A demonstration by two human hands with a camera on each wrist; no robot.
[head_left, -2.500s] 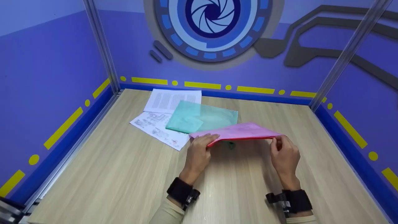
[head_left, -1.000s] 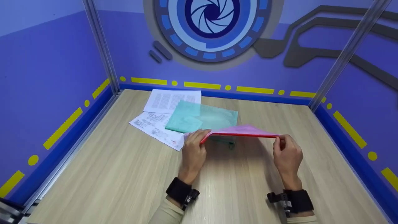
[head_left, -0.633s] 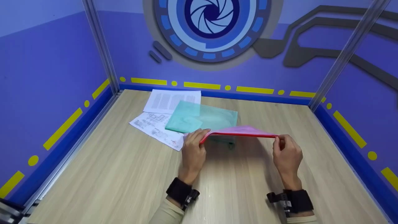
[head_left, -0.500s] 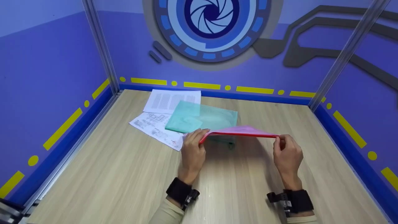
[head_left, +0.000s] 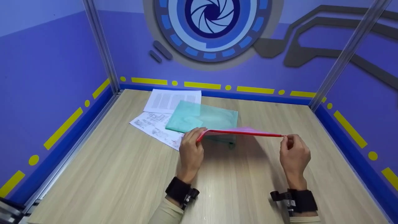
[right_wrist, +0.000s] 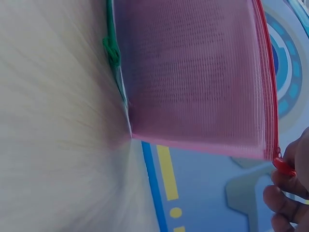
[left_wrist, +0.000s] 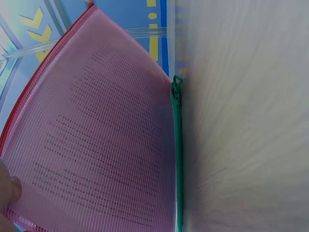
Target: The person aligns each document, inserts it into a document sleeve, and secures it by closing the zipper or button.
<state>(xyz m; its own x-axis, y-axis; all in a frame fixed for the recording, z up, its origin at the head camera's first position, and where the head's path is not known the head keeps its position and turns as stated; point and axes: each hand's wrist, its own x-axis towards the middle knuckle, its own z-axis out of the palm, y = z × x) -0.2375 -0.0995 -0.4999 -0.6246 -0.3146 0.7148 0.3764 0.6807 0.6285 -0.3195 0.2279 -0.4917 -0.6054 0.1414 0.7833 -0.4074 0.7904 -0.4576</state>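
A pink mesh zip pouch (left_wrist: 106,140) is held up with its red zipper edge (head_left: 242,133) facing me. Lines of print show through it in both wrist views. My left hand (head_left: 191,152) grips the pouch's left end, thumb on the mesh and fingers over the top. At the other end my right hand (head_left: 295,154) pinches the red zipper pull (right_wrist: 284,166), which sits at the corner of the zipper. Behind and below lies a green zip pouch (head_left: 217,116), partly hidden by the pink one; its green zipper (left_wrist: 177,140) runs along the near edge.
Under the green pouch's left side lie a text sheet (head_left: 172,98) and a sheet with line drawings (head_left: 152,124). They rest on a wooden table (head_left: 124,174). Blue panels (head_left: 56,62) enclose the back and sides.
My left hand has shifted left and my right hand right, drawing the red zipper edge out longer. The pouch now shows more edge-on. The green pouch and sheets have stayed put.
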